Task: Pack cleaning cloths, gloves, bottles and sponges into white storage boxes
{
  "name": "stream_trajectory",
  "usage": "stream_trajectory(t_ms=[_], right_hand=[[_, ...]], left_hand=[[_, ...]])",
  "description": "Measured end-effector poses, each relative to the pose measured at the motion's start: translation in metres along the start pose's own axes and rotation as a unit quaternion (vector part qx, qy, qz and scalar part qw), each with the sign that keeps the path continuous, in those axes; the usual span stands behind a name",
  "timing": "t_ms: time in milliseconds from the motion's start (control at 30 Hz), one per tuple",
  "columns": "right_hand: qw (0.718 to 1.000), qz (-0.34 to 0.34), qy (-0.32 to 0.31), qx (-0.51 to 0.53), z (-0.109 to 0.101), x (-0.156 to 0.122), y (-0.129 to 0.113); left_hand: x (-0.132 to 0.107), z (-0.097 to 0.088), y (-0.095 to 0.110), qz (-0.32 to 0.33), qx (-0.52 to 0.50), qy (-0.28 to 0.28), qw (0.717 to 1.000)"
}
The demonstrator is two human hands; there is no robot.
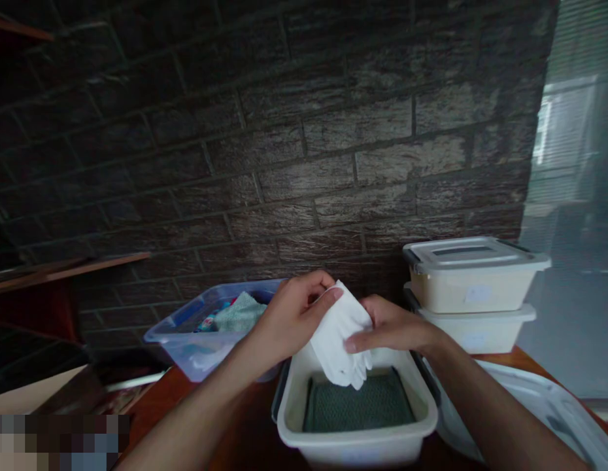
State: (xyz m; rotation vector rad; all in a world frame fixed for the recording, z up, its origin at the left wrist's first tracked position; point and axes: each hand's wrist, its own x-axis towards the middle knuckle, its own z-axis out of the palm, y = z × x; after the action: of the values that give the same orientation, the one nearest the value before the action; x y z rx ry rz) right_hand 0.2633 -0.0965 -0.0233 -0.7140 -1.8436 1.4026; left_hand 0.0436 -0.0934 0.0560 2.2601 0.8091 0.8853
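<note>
The left hand (301, 311) and the right hand (395, 327) are both clamped on a single white fabric item (339, 340). The left thumb and fingers pinch its upper left edge; the right hand grips its right side, thumb laid across the front face. The hands are near each other, with the fabric between them. The item hangs at a tilt, its lower end divided into finger-like lobes.

The fabric item is positioned above an open white container (360, 437), which stands on a reddish-brown wooden table (167, 396). Dark side clips are visible on the container's left and right sides. A dark green textured cloth (357, 404) lies flat inside it.

To the left stands a translucent blue bin (186, 338) holding a pale green cloth (241, 314) and multicoloured contents, partly hidden. To the right, a lidded upper box (473, 291) rests on a lower box (485, 332). A detached pale lid (534, 399) lies in front of this stack, partly covered by the right forearm. A dark brick wall (304, 144) forms the background.
</note>
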Motion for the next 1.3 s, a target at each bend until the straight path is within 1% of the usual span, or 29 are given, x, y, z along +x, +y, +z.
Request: stream_trajectory(t_ms=[100, 167, 267, 333, 467, 567, 667, 767, 833, 933, 1033, 1100, 1167, 1200, 1233, 1300], right_hand=[[0.996, 0.02, 0.036, 0.082, 0.002, -0.009, 0.004], [0.989, 0.037, 0.066, 0.13, 0.005, -0.016, 0.007], [0.981, 0.063, 0.096, 0.157, 0.009, -0.027, 0.01], [0.975, 0.096, 0.116, 0.161, 0.01, -0.034, 0.012], [0.961, 0.187, 0.151, 0.138, 0.006, -0.043, 0.016], [0.953, 0.249, 0.136, 0.101, 0.003, -0.041, 0.016], [0.944, 0.307, 0.111, 0.046, -0.001, -0.033, 0.014], [0.929, 0.359, 0.089, -0.016, -0.004, -0.022, 0.011], [0.917, 0.389, 0.071, -0.055, -0.005, -0.014, 0.011], [0.901, 0.422, 0.039, -0.098, -0.005, -0.003, 0.012], [0.89, 0.439, 0.007, -0.119, -0.003, 0.007, 0.018], [0.884, 0.448, -0.014, -0.131, -0.001, 0.013, 0.025], [0.878, 0.455, -0.034, -0.148, 0.002, 0.017, 0.032], [0.874, 0.457, -0.04, -0.16, 0.003, 0.018, 0.035], [0.871, 0.456, -0.044, -0.175, 0.005, 0.019, 0.038], [0.864, 0.453, -0.043, -0.217, 0.007, 0.02, 0.04]], left_hand=[[0.005, -0.005, 0.004, -0.003, -0.032, 0.012, 0.999], [0.007, -0.007, -0.001, -0.023, -0.07, 0.025, 0.997], [0.003, -0.004, -0.016, -0.088, -0.128, 0.05, 0.987], [-0.004, 0.0, -0.028, -0.148, -0.174, 0.051, 0.972], [-0.025, 0.011, -0.048, -0.259, -0.261, 0.007, 0.93], [-0.038, 0.015, -0.055, -0.306, -0.275, -0.042, 0.911], [-0.043, 0.016, -0.059, -0.321, -0.245, -0.093, 0.91], [-0.043, 0.015, -0.064, -0.33, -0.186, -0.12, 0.918], [-0.042, 0.014, -0.069, -0.331, -0.163, -0.155, 0.916], [-0.042, 0.017, -0.078, -0.339, -0.146, -0.221, 0.903], [-0.039, 0.025, -0.083, -0.342, -0.066, -0.252, 0.903], [-0.035, 0.033, -0.085, -0.308, 0.044, -0.272, 0.911], [-0.032, 0.041, -0.085, -0.247, 0.15, -0.283, 0.915], [-0.03, 0.045, -0.085, -0.218, 0.185, -0.285, 0.915], [-0.029, 0.048, -0.085, -0.198, 0.204, -0.285, 0.915], [-0.028, 0.054, -0.085, -0.199, 0.202, -0.294, 0.913]])
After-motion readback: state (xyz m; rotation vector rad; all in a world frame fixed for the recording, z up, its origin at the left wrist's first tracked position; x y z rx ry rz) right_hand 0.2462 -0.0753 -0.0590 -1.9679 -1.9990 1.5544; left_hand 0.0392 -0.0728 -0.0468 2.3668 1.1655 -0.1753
